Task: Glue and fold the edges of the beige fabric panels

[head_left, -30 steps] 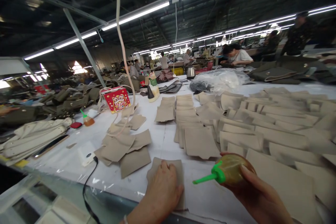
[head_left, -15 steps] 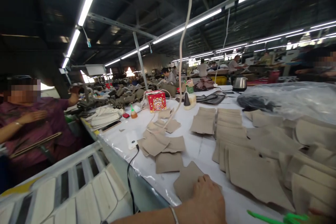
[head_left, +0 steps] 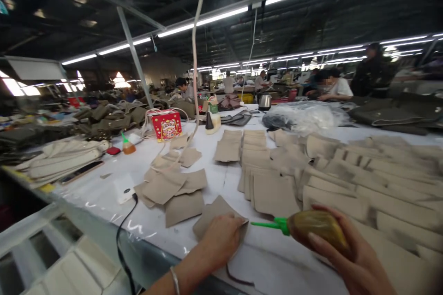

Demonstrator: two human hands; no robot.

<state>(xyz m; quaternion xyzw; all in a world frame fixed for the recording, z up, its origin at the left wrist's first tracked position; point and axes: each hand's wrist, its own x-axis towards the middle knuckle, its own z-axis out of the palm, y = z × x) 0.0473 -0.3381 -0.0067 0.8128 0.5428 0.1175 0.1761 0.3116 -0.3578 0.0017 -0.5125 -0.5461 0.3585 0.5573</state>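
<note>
Beige piece: the landmark here, the beige piece (head_left: 212,212) lies at the near edge of the table (head_left: 226,183), partly hidden by the left hand (head_left: 221,239).
Left hand: clamped on the piece at its right-hand corner, fingers bunched together, that edge seemingly tipped up.
Right hand: the right hand (head_left: 349,251), to the right of the piece, is wrapped round an amber squeeze bottle (head_left: 316,230).
Green nozzle: the green nozzle (head_left: 265,224) points left, its tip just beside the piece's raised corner; contact cannot be told.
Loose pile: the pile of loose pieces (head_left: 185,207) sits left of the piece and farther off.
Rows: overlapping rows of pieces (head_left: 273,191) spread to its right and beyond.
Step in hand: probably lining the nozzle up with the piece's edge, to run liquid along it.
Next move: would call for a steady tip and a light, even squeeze while the edge stays firm.
Since half a second ago: the bottle, then mostly out of frame, is now fully visible; the piece's corner, then flatter, appears lifted; the view has swung right.
</note>
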